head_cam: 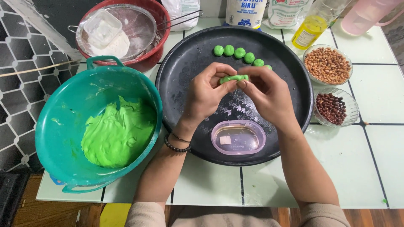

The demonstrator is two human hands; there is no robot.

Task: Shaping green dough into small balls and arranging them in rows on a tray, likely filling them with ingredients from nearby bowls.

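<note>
Both my hands are raised over a round black tray [290, 63] and pinch a small flattened piece of green dough [234, 78] between their fingertips. My left hand [206, 93] grips its left end, my right hand [267, 92] its right end. Behind the hands, several green dough balls [240, 53] lie in a curved row on the tray. A teal bowl [54, 126] at the left holds a large lump of green dough [118, 134].
A small oval clear plastic container [238, 137] sits on the tray's near side. Two glass bowls at the right hold peanuts [327, 64] and dark red beans [331, 108]. A red bowl with a sieve and flour [118, 31], packets, an oil bottle [309, 31] and a pink jug [366, 14] stand at the back.
</note>
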